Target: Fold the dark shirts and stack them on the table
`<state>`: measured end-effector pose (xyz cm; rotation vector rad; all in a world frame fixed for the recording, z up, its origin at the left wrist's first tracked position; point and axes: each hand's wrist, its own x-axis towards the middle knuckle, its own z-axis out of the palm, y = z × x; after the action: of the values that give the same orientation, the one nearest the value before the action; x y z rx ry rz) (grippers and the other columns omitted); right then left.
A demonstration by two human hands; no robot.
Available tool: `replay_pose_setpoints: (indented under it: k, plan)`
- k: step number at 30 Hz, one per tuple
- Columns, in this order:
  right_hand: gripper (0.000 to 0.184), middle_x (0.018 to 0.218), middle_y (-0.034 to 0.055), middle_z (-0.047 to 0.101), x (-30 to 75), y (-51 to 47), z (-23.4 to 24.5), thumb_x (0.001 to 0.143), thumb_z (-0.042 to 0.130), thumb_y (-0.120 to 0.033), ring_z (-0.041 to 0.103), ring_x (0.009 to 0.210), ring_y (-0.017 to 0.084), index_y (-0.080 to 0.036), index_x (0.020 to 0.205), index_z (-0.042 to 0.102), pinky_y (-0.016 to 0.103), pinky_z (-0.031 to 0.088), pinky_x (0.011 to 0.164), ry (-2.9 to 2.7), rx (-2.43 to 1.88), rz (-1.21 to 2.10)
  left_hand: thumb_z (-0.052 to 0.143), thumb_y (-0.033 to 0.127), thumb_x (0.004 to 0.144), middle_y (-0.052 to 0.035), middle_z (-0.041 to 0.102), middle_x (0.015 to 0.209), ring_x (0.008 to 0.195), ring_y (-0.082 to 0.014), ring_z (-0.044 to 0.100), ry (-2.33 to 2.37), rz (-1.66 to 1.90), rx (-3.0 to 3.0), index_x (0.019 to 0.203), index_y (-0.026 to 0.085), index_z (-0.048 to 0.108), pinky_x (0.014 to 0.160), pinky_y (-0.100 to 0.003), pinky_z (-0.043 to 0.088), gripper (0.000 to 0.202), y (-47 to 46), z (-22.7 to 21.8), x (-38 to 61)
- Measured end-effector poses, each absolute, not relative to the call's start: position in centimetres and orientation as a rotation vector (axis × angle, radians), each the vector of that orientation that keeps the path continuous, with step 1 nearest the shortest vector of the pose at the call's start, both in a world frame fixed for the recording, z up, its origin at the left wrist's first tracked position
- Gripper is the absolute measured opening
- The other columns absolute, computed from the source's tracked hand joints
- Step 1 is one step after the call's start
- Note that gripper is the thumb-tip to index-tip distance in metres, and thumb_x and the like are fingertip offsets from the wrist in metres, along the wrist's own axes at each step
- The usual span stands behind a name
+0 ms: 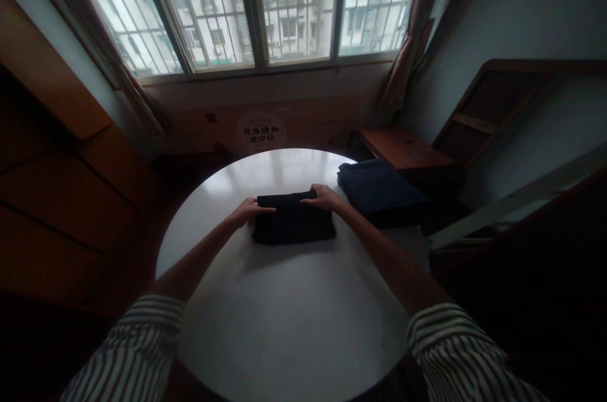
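Note:
A folded black cloth (293, 222) lies on the round white table (289, 313), a little past its middle. My left hand (252, 207) rests on the cloth's far left corner, fingers lying over the edge. Over at the far right corner, my right hand (322, 196) sits with its fingers curled over the top edge. Both hands press or pinch the fabric. To the right lies a stack of folded dark blue cloth (379, 190) near the table's right edge.
A wooden side table (403, 149) stands behind the blue stack. A barred window (265, 4) with curtains fills the far wall. Dark wooden furniture (61, 187) runs along the left; a wooden frame (493, 105) leans at the right.

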<state>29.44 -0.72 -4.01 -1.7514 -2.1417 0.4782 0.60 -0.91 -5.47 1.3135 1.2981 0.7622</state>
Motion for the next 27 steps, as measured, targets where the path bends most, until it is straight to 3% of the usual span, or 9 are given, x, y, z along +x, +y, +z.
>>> replay_pose_setpoints:
  k: [2,5,8,12,14,17,20,24,27]
  plan:
    - [0.041,0.093,0.0096,0.070,30.1,-0.6,-3.1,0.069,0.084,-0.049,0.065,0.087,0.024,-0.017,0.091,0.068,0.030,0.050,0.075,-2.133,-1.718,0.551,0.095,0.034,0.049,-0.0107,0.074,0.083,0.080,-0.0279,0.070,1.254,0.673,1.345,0.091,0.012,0.072,0.066,-0.033,0.056,0.052,-1.3,-4.8,0.6]
    - [0.041,0.077,0.0025,0.068,31.4,-1.3,-1.7,0.064,0.086,-0.048,0.062,0.070,0.017,-0.018,0.085,0.067,0.024,0.046,0.060,-2.110,-1.650,0.683,0.091,0.035,0.059,-0.0085,0.074,0.097,0.088,-0.0244,0.069,1.114,0.788,1.447,0.102,0.014,0.069,0.073,-0.031,0.056,0.053,-2.7,-4.0,0.8]
    - [0.043,0.068,-0.0021,0.065,32.6,-3.1,-0.3,0.062,0.086,-0.046,0.056,0.057,0.011,-0.017,0.086,0.066,0.021,0.040,0.050,-1.982,-1.451,1.023,0.088,0.035,0.066,-0.0069,0.071,0.102,0.093,-0.0219,0.067,1.005,0.879,1.489,0.109,0.016,0.063,0.076,-0.029,0.055,0.053,-4.2,-3.2,0.6]
    - [0.051,0.075,-0.0004,0.069,33.7,-6.9,1.0,0.062,0.087,-0.038,0.063,0.064,0.014,-0.018,0.105,0.069,0.022,0.048,0.057,-1.851,-1.187,1.472,0.084,0.034,0.073,-0.0068,0.070,0.102,0.089,-0.0209,0.068,0.889,0.779,1.475,0.111,0.017,0.060,0.073,-0.029,0.056,0.049,-5.1,-1.4,0.1]
    - [0.045,0.084,0.0023,0.072,34.0,-9.0,1.2,0.066,0.085,-0.036,0.067,0.074,0.016,-0.017,0.104,0.072,0.025,0.053,0.066,-1.818,-1.126,1.594,0.082,0.034,0.075,-0.0075,0.070,0.103,0.088,-0.0213,0.069,0.831,0.714,1.462,0.114,0.018,0.060,0.072,-0.029,0.057,0.047,-5.1,-0.2,0.2]
    - [0.035,0.093,0.0039,0.074,34.6,-12.0,1.3,0.073,0.081,-0.036,0.068,0.082,0.017,-0.016,0.100,0.073,0.027,0.055,0.073,-1.725,-1.060,1.585,0.083,0.030,0.074,-0.0087,0.071,0.102,0.087,-0.0222,0.070,0.764,0.645,1.480,0.117,0.017,0.063,0.072,-0.030,0.058,0.049,-4.2,2.0,1.6]
    - [0.037,0.096,0.0035,0.074,35.9,-13.8,1.5,0.074,0.081,-0.035,0.068,0.080,0.016,-0.018,0.106,0.072,0.026,0.055,0.070,-1.531,-1.060,1.462,0.084,0.029,0.073,-0.0105,0.073,0.101,0.084,-0.0216,0.071,0.687,0.571,1.519,0.118,0.015,0.065,0.070,-0.029,0.058,0.051,-1.6,4.2,4.7]
    - [0.038,0.089,0.0020,0.074,38.8,-14.5,2.3,0.070,0.084,-0.036,0.068,0.072,0.015,-0.018,0.100,0.071,0.023,0.054,0.062,-1.252,-1.142,1.242,0.086,0.035,0.072,-0.0099,0.075,0.096,0.075,-0.0180,0.070,0.642,0.458,1.604,0.116,0.015,0.069,0.067,-0.029,0.057,0.052,4.1,6.8,11.6]
    - [0.036,0.083,0.0020,0.074,41.5,-14.3,2.8,0.070,0.084,-0.037,0.069,0.068,0.017,-0.017,0.097,0.071,0.024,0.054,0.058,-1.069,-1.223,1.091,0.088,0.038,0.069,-0.0098,0.075,0.086,0.068,-0.0157,0.068,0.631,0.415,1.699,0.103,0.013,0.076,0.066,-0.028,0.055,0.044,8.4,7.5,18.0]
